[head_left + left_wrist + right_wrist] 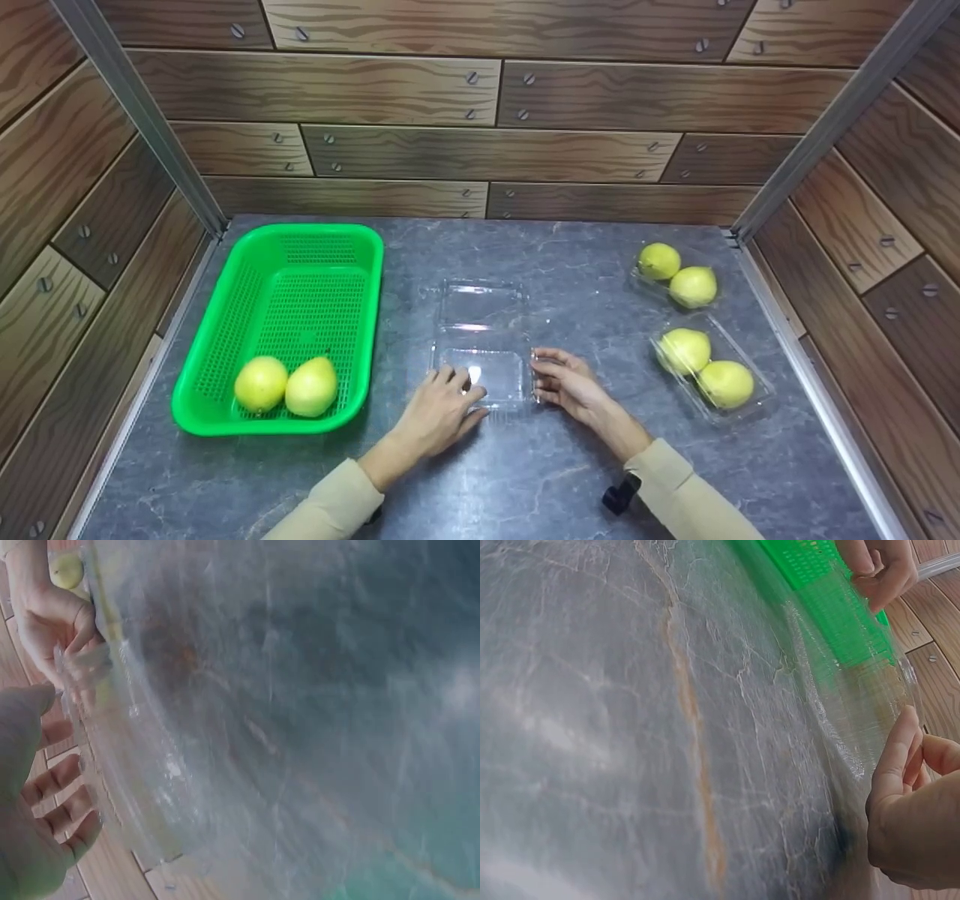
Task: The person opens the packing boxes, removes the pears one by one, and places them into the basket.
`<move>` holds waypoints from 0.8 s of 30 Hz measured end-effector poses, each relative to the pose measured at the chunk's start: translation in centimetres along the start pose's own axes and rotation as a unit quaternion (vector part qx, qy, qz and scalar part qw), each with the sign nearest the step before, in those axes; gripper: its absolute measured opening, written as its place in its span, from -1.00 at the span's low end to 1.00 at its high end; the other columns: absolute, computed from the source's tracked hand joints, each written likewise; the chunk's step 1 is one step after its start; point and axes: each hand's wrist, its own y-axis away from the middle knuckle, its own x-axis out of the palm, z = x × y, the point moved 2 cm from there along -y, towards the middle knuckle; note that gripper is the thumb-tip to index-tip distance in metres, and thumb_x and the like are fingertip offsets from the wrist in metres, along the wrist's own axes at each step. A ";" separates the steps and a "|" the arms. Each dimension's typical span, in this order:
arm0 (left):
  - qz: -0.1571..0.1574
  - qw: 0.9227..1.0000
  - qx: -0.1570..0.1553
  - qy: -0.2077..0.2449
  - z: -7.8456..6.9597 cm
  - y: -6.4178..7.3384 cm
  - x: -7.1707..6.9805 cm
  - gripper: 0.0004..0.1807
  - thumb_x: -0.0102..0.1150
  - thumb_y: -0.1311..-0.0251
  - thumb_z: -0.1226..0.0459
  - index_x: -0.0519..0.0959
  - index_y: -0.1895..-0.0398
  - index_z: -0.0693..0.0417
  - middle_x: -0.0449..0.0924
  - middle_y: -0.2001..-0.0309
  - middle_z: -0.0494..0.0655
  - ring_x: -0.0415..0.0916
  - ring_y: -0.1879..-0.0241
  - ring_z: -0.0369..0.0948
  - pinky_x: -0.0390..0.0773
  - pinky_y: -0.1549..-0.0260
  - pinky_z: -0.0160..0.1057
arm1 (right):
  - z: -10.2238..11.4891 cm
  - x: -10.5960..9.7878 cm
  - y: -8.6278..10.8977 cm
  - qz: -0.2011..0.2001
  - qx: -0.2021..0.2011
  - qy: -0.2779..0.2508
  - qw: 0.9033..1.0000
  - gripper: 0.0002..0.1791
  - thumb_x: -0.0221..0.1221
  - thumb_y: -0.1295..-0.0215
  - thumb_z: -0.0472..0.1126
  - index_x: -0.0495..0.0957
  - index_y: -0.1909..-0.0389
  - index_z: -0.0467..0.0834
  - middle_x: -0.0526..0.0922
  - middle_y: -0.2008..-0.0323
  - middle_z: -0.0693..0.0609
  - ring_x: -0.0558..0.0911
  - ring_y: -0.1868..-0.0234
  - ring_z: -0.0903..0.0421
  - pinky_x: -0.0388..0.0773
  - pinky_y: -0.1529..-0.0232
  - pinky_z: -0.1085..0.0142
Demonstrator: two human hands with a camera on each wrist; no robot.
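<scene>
A clear plastic clamshell box lies unfolded on the grey marbled table, lid side away from me. My left hand is over its near left corner, fingers loosely bent; in the left wrist view the left hand has thumb and fingers spread beside the rim. At the near half's right edge, my right hand touches the side with nearly straight fingers. In the right wrist view, fingertips of the right hand meet the clear rim. No fruit is in this box.
To the left stands a green basket with a yellow-green pear-shaped fruit and another. On the right, one clear box holds two such fruits, and a second box behind holds two more. Wood-patterned walls enclose the table.
</scene>
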 end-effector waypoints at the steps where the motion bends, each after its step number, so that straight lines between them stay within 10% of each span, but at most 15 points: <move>1: -0.005 1.000 0.002 0.000 -0.1 0.0 0.2 -0.70 0.18 -0.44 -0.13 0.67 0.03 -0.21 0.60 0.13 -0.13 0.47 0.15 -0.16 0.59 0.16 -0.21 | 0.0 0.0 0.0 -0.001 0.001 0.001 1.000 -0.69 0.24 -0.43 -0.36 0.54 -0.14 -0.17 0.61 0.34 0.14 0.60 0.47 0.27 0.70 0.38 0.43; 11: -0.062 0.998 0.003 0.027 -0.7 0.1 1.5 -0.83 0.32 -0.37 0.00 0.63 0.22 -0.16 0.56 0.26 -0.14 0.41 0.26 -0.16 0.53 0.28 -0.23 | 0.0 0.1 -0.1 0.014 0.002 0.003 1.000 -0.58 0.22 -0.46 -0.35 0.42 -0.28 -0.28 0.60 0.34 0.12 0.59 0.44 0.26 0.69 0.37 0.43; 24: -0.032 0.999 -0.008 0.025 -0.6 -0.3 1.4 -0.86 0.27 -0.41 0.04 0.65 0.15 -0.16 0.61 0.23 -0.14 0.45 0.23 -0.19 0.57 0.22 -0.26 | 0.2 0.0 -0.1 -0.007 -0.017 0.012 1.000 -0.72 0.26 -0.45 -0.28 0.56 -0.12 -0.18 0.62 0.36 0.10 0.60 0.47 0.24 0.73 0.38 0.40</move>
